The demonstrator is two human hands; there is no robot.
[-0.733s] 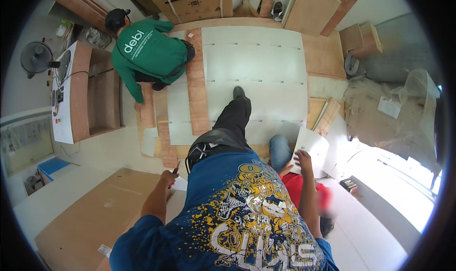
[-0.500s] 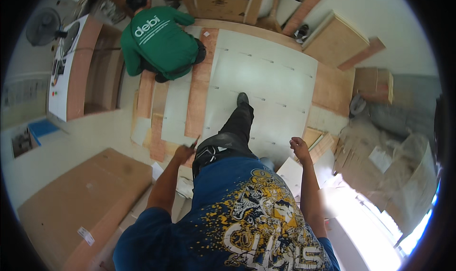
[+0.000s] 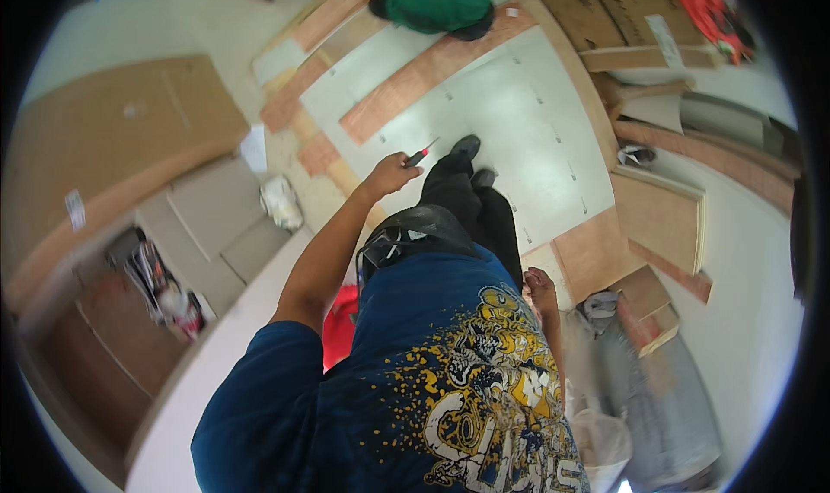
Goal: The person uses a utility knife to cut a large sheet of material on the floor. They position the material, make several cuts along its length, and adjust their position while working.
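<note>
My left hand (image 3: pixel 391 175) is closed around the handle of a screwdriver (image 3: pixel 418 157), black and red with a thin shaft pointing away over a pale panel (image 3: pixel 484 121). Several small dark slender pieces or marks are spread in rows across that panel. My shoes rest on it, and a reddish plywood strip (image 3: pixel 432 76) lies across its left part. Beside my right thigh hangs my right hand (image 3: pixel 541 291), its fingers curled in; whatever they may hold is hidden.
A co-worker in a green shirt (image 3: pixel 437 0) crouches at the panel's far edge. Large cardboard boxes (image 3: pixel 130 130) stand on the left. Boards (image 3: pixel 661 216) lean at the right wall, near a small open carton (image 3: pixel 644 307) and grey sheeting (image 3: pixel 674 389). A white surface (image 3: pixel 216 355) is close on my left.
My body and view have turned, so the panel and co-worker appear farther right. My left hand has swung forward with the screwdriver; the right has come in against my thigh. Both shoes now show together.
</note>
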